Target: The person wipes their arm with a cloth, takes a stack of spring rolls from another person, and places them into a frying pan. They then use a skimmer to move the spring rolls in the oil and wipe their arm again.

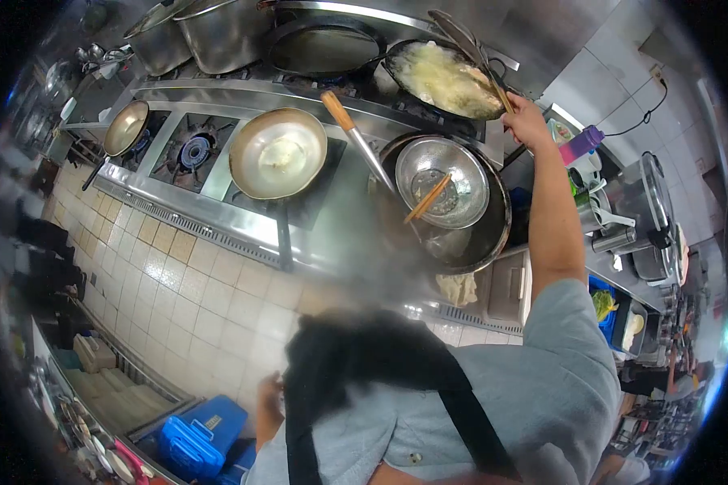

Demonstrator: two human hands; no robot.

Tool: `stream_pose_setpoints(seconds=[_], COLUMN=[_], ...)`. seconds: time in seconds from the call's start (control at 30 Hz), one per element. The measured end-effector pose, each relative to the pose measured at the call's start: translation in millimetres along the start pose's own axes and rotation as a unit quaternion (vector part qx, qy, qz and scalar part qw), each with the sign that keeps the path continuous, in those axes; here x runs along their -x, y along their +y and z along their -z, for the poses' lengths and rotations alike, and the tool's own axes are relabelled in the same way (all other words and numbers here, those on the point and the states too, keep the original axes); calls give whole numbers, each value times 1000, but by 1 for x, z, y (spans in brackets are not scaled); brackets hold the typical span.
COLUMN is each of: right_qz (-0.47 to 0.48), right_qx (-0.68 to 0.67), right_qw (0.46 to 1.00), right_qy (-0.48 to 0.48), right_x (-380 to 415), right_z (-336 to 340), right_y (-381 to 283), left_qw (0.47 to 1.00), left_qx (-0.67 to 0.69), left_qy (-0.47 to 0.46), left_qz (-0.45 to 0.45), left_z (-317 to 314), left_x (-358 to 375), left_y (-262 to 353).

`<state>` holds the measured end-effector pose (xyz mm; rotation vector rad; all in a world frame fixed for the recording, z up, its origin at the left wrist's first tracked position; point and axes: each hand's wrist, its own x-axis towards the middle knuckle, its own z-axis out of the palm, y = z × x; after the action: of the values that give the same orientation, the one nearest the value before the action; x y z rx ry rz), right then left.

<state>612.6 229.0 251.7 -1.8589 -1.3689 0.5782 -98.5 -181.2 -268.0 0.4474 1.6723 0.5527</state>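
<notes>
My right hand [526, 121] reaches out over the stove and is shut on long chopsticks [479, 55] that dip into a black wok [441, 77] full of pale, bubbling fried food. My left hand [268, 404] hangs low beside my black apron, above the tiled floor; nothing shows in it and its fingers are partly hidden. Nearer to me, a big wok [493, 234] holds a steel bowl [449, 178] with a wooden stick in it. A ladle with a wooden handle [352, 129] leans into that wok.
On the stove stand a steel pan [277, 152], a small pan [126, 128], an empty black wok [323, 48] and two big pots [194, 32]. A cloth [459, 287] lies on the stove's edge. Blue crates [198, 436] sit on the floor. Bottles and containers [581, 145] crowd the right counter.
</notes>
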Motion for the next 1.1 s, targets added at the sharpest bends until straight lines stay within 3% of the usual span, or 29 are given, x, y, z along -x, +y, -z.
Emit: stream_pose_setpoints(seconds=[0.03,0.1,0.13,0.27,0.33,0.37,0.4,0.47,0.6,0.67,0.7,0.73,0.77,0.8,0.87,0.9,0.97,1.0,1.07,1.1], right_qz=[12,24,34,29,31,32,32,64,169,104,103,77,51,50,-10,-12,-8,-9,4,0], right_qx=[41,82,101,109,146,183,183,211,232,262,262,214,166,165,0,0,-177,-178,-275,-314], right_qw=[999,996,994,993,988,981,981,975,958,959,960,974,985,985,1000,1000,984,984,961,949], right_qy=[-1,-5,-5,-37,-50,-62,-62,-35,0,0,0,-3,-5,-5,19,20,1,3,-19,-13], right_x=[-5,-16,-23,-28,-26,-25,-24,-24,-28,-2,5,11,19,30,53,64,84,94,113,120], right_z=[3,8,10,16,23,26,28,35,49,53,54,54,54,52,42,38,30,25,13,4], right_y=[2,9,14,17,15,16,19,27,50,23,20,18,16,12,0,-5,-15,-23,-38,-44], left_qw=[991,989,983,983,971,915,915,990,980,993,993,959,882,881,949,948,891,890,972,971], left_qx=[-53,-133,-174,-181,-222,-334,-334,-139,-181,-105,-106,-271,-424,-425,-315,-317,-425,-427,-232,-235], left_qy=[13,-3,-14,19,19,-2,-1,30,15,32,32,17,0,-1,2,2,-12,-13,28,27], left_qz=[-119,-70,-47,-18,-88,-227,-227,-7,-83,45,45,-83,-207,-207,-32,-32,-159,-159,26,25], left_z=[-6,-24,-46,-60,-59,-52,-52,-69,-46,-51,-48,-43,-41,-43,-54,-49,-40,-40,-54,-50], left_x=[1,54,110,93,81,77,71,88,42,57,61,65,72,77,97,91,80,78,93,84], left_y=[-15,45,113,117,112,108,103,136,89,106,104,99,102,107,133,126,115,119,150,146])
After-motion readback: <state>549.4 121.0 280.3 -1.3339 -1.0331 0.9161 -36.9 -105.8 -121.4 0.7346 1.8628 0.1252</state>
